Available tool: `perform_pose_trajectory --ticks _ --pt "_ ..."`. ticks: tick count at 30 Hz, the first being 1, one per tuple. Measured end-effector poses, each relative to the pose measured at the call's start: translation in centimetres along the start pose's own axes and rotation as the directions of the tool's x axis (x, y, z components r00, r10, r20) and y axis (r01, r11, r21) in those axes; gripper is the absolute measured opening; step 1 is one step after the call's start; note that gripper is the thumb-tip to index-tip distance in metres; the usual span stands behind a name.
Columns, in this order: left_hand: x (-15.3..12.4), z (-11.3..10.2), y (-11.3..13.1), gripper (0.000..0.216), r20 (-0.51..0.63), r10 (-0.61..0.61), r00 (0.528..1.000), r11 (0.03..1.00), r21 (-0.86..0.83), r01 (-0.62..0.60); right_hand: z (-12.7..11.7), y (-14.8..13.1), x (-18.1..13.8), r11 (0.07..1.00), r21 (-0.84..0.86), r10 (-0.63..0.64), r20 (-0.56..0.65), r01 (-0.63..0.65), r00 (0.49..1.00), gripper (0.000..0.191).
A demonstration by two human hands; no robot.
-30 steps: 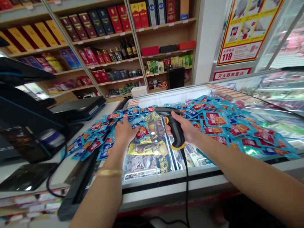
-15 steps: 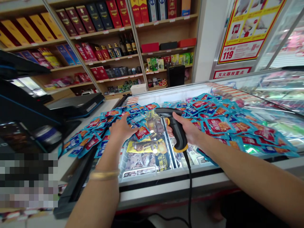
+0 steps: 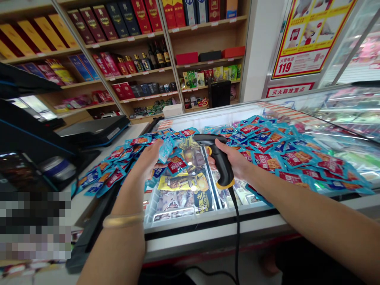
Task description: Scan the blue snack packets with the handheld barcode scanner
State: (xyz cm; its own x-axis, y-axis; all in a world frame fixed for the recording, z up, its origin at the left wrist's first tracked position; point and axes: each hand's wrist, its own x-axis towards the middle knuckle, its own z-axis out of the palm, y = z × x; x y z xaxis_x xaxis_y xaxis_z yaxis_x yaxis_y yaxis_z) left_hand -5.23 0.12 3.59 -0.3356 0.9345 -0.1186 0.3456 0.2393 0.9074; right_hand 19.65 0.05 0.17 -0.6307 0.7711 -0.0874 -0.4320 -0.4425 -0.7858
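Note:
In my right hand (image 3: 230, 160) is a black and yellow barcode scanner (image 3: 224, 168), gripped by its handle, its head pointing left and its cord hanging down. My left hand (image 3: 148, 158) has its fingers closed on a blue snack packet (image 3: 166, 149), held up with its pale side showing. Below and around that hand lies a pile of similar blue and red packets (image 3: 114, 174). To the right of the scanner spreads a larger heap of such packets (image 3: 267, 160). Both piles rest on the glass top of a chest freezer (image 3: 190, 233).
Through the glass a yellow package (image 3: 184, 182) shows among frozen goods. A black checkout machine (image 3: 26, 142) and a dark scale-like device (image 3: 92, 130) stand on the left. Shelves with boxes and bottles (image 3: 160, 55) line the back. The scanner cord (image 3: 237, 237) drops past the freezer's front edge.
My left hand, open over the left pile before, has taken hold of a packet and raised it slightly, turning its pale side up. The right hand and scanner have stayed in place.

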Motion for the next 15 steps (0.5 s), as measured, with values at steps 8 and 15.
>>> perform_pose_trajectory --ticks 8,15 --pt "-0.5 1.5 0.3 0.045 0.275 0.048 0.96 0.901 -0.427 0.077 0.2 -0.1 -0.1 1.0 -0.019 -0.021 0.028 0.021 0.999 0.04" --pt "-0.4 3.8 -0.4 0.047 0.193 0.091 0.977 0.856 -0.517 0.022 0.0 0.7 0.2 0.998 -0.054 0.034 0.106 -0.028 0.994 0.041"
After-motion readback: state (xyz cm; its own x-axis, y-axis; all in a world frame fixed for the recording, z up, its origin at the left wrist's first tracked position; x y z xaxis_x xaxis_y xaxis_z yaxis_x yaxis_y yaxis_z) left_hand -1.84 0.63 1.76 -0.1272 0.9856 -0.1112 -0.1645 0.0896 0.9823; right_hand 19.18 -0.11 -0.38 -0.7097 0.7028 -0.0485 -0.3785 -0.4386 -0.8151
